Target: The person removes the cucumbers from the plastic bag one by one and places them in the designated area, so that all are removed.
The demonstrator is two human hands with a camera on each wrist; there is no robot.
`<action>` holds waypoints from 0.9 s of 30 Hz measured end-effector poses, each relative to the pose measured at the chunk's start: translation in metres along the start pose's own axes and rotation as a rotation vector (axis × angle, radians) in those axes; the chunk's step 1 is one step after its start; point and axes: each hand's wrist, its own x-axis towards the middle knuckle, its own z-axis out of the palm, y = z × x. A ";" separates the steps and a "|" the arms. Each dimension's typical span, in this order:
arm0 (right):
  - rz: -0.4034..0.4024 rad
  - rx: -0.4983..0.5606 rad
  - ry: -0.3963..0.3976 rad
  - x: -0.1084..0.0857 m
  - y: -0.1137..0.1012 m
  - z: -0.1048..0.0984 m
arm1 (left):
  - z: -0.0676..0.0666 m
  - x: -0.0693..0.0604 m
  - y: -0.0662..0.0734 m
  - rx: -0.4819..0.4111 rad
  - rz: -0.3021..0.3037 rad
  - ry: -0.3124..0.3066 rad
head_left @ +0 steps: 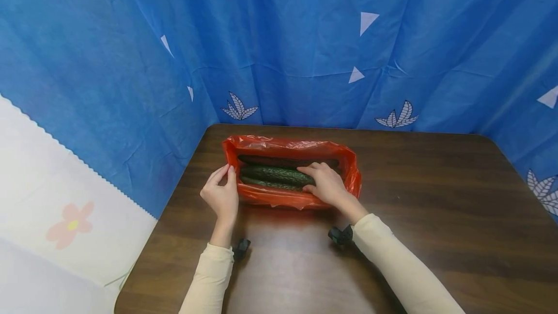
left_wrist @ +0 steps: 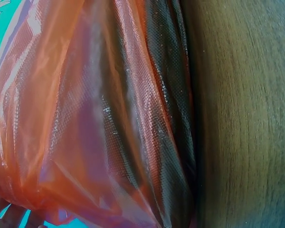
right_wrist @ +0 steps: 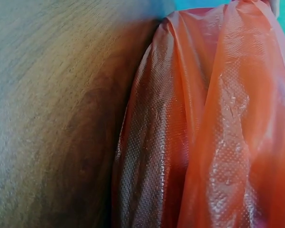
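A red plastic bag lies with its mouth wide in the head view, several long dark green cucumbers side by side in it. My left hand pinches the bag's rim at its left end between thumb and fingers. Reaching into the bag, my right hand grips the right part of a cucumber, thumb on the near side and fingers on the far side. Both wrist views are filled mostly by the bag's thin, see-through wall, which hides the cucumbers' outlines and most of each hand.
The bag rests on a brown wooden table, near its back edge. Behind the table hangs a blue curtain with leaf and triangle prints. White cloth with a pink flower lies at the left. A dark strap piece sits under each wrist.
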 end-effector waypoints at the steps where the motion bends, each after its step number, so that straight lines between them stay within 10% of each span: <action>1: -0.004 -0.012 0.001 0.000 0.000 0.001 | 0.000 0.000 0.000 0.001 0.004 -0.002; 27: -0.052 -0.073 0.036 0.002 0.000 0.004 | 0.000 -0.002 -0.005 0.010 0.014 -0.014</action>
